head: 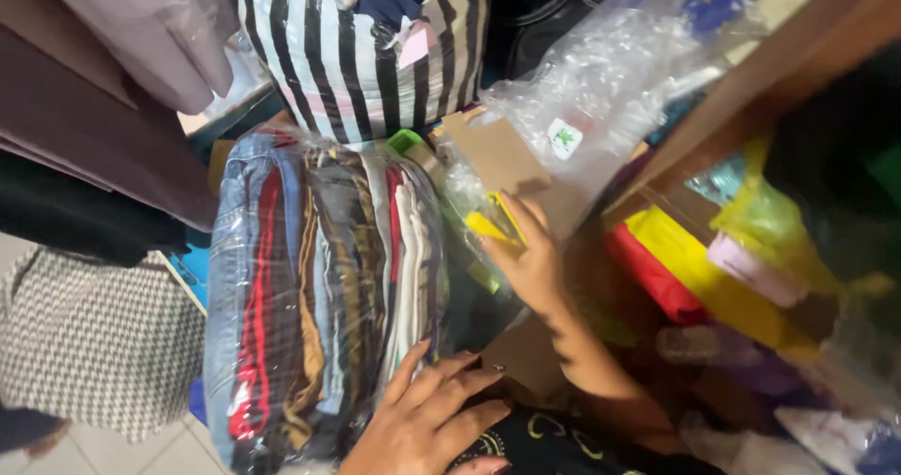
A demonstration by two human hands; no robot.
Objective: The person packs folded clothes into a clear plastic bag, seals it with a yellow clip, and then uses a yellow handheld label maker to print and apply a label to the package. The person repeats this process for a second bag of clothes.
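A clear plastic bag packed with folded clothes (310,287), in blue denim, red, brown and cream, lies in front of me. My left hand (427,419) rests flat on its lower right corner with fingers spread. My right hand (527,254) reaches past the bag toward a brown cardboard box (502,160). Its fingers touch a small yellow item (488,226) by the box's flap. A crumpled clear plastic bag with a small white label (601,90) lies over the box.
A black-and-white striped bag (366,57) stands behind the clothes. Brown and pink fabric (103,109) hangs at the left, and a grey zigzag-patterned cloth (94,344) lies lower left. Yellow, red and pink folded fabrics (694,268) sit under a wooden shelf edge (751,90) at the right.
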